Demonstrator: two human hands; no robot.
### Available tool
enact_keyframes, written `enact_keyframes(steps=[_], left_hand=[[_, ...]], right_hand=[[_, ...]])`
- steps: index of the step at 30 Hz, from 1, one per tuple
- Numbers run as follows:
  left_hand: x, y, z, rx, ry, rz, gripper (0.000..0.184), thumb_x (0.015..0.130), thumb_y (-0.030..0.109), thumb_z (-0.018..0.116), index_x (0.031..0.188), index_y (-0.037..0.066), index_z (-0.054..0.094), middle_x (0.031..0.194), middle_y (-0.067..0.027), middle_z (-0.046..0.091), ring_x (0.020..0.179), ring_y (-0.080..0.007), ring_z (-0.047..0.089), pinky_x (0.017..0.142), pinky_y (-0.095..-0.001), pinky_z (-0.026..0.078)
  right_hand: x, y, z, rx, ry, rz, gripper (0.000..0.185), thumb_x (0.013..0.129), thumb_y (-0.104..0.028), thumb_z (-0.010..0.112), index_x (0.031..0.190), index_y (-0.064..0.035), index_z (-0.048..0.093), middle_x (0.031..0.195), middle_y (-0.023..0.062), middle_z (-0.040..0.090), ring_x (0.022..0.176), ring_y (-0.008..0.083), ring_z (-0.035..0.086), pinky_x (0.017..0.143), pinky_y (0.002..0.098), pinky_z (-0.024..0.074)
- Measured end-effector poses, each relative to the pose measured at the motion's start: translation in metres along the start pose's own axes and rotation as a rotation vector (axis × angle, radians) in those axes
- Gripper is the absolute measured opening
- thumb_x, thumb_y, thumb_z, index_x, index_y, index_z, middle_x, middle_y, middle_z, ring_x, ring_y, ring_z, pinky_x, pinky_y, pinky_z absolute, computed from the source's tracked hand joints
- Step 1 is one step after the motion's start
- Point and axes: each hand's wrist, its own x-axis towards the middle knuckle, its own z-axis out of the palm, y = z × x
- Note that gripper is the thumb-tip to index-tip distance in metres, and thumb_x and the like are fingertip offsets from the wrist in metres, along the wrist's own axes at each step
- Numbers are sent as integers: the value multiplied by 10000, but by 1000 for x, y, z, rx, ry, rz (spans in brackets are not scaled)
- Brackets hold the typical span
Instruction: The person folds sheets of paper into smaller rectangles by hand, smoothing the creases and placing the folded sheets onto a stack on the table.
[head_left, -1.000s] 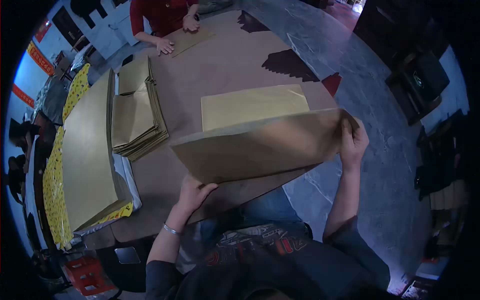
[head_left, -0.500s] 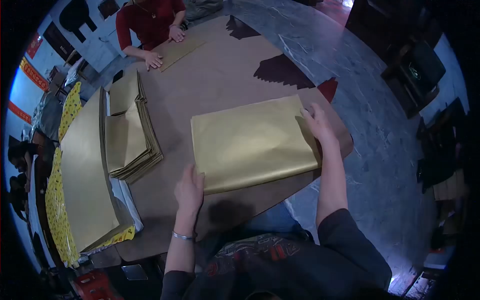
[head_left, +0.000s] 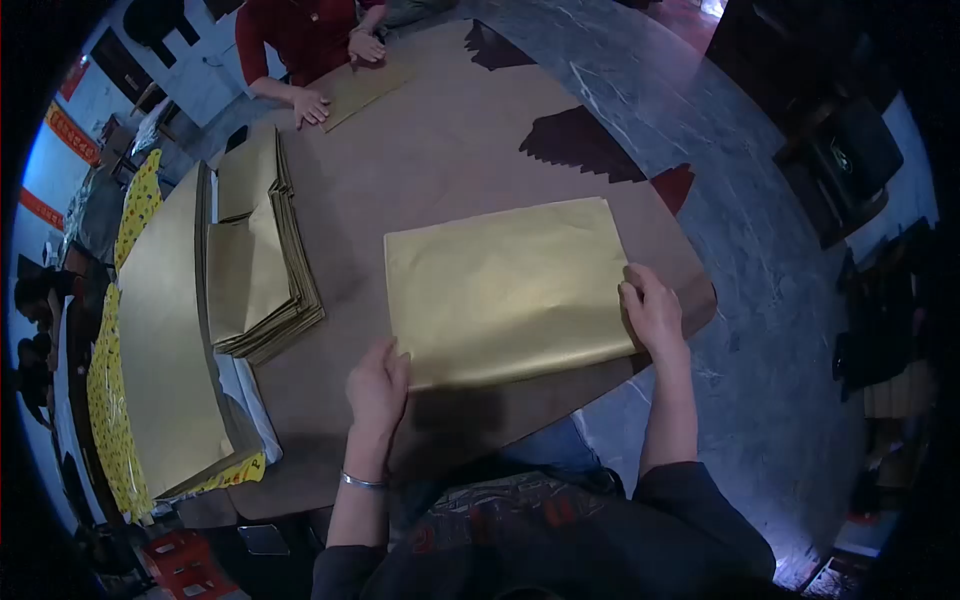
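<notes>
A folded sheet of gold paper (head_left: 505, 285) lies in front of me on the brown-covered table, its fold along the near side. At its lower left corner, my left hand (head_left: 376, 385) pinches the edge with the thumb on top. My right hand (head_left: 656, 312) is closed on the right edge, fingers curled over it. To the left rests a stack of folded gold papers (head_left: 262, 275), lying partly on a pile of large flat gold sheets (head_left: 165, 330).
Across the table (head_left: 440, 150), a person in a red top presses both hands on another folded gold paper (head_left: 365, 95). Dark jagged-edged pieces (head_left: 580, 145) lie along the right rim, by a red one (head_left: 673, 187). Yellow patterned wrapping (head_left: 110, 400) sits under the large sheets.
My right hand has come down from near the upper right corner and closed on the right edge. My left hand has closed on the lower left corner. The view has shifted slightly.
</notes>
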Motion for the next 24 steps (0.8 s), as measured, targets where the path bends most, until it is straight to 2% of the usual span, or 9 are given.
enact_keyframes(steps=[4, 5, 7, 12, 15, 21, 23, 24], left_hand=[[1, -1, 0, -27, -8, 28, 279, 871, 228, 654, 1113, 89, 670, 739, -176, 644, 705, -372, 648, 656, -461, 506], [2, -1, 0, -30, -12, 36, 279, 871, 228, 654, 1113, 89, 670, 739, -176, 644, 705, -372, 648, 656, -461, 506], [1, -2, -1, -8, -36, 0, 277, 866, 203, 658, 1116, 86, 676, 755, -173, 643, 711, -365, 643, 660, -447, 509], [5, 3, -4, -33, -35, 77, 273, 861, 172, 659, 1117, 80, 680, 748, -153, 622, 696, -326, 628, 655, -425, 512], [6, 2, -4, -8, -69, 24, 275, 858, 156, 659, 1119, 74, 682, 732, -144, 617, 679, -316, 623, 650, -420, 511], [8, 4, -6, 17, -51, 60, 282, 861, 159, 646, 1130, 85, 680, 739, -141, 624, 688, -320, 630, 642, -420, 514], [9, 3, -7, -32, -100, -13, 290, 859, 170, 649, 1140, 103, 678, 752, -147, 633, 714, -331, 643, 648, -425, 519], [8, -2, -5, -60, -150, -79, 291, 866, 179, 644, 1149, 118, 673, 781, -159, 644, 739, -349, 652, 653, -439, 524]], right_hand=[[1, -6, -4, -58, -42, 18, 307, 915, -251, 603, 1173, -90, 640, 1073, 179, 684, 998, 379, 649, 858, 460, 510], [1, 7, 7, -68, 72, -103, 251, 921, -244, 586, 1121, -107, 649, 985, 186, 687, 878, 416, 650, 784, 509, 508], [2, 10, 10, -79, 63, -87, 246, 919, -242, 588, 1113, -104, 651, 962, 188, 685, 862, 415, 650, 769, 508, 509], [4, -4, 3, -108, 67, -125, 202, 913, -214, 591, 1049, -74, 643, 881, 191, 671, 829, 390, 656, 728, 500, 515], [5, -4, 3, -115, 21, -89, 210, 916, -219, 590, 1061, -75, 636, 901, 187, 675, 833, 389, 655, 731, 500, 515], [5, 4, 8, -83, 3, -90, 230, 923, -223, 590, 1101, -84, 633, 913, 179, 683, 852, 393, 655, 755, 495, 511], [7, 0, 6, -77, 27, -100, 216, 923, -205, 591, 1093, -81, 638, 919, 180, 683, 854, 392, 657, 741, 493, 512], [8, -11, -2, -54, -33, -32, 207, 919, -193, 596, 1084, -78, 647, 942, 187, 683, 857, 391, 659, 735, 489, 514]])
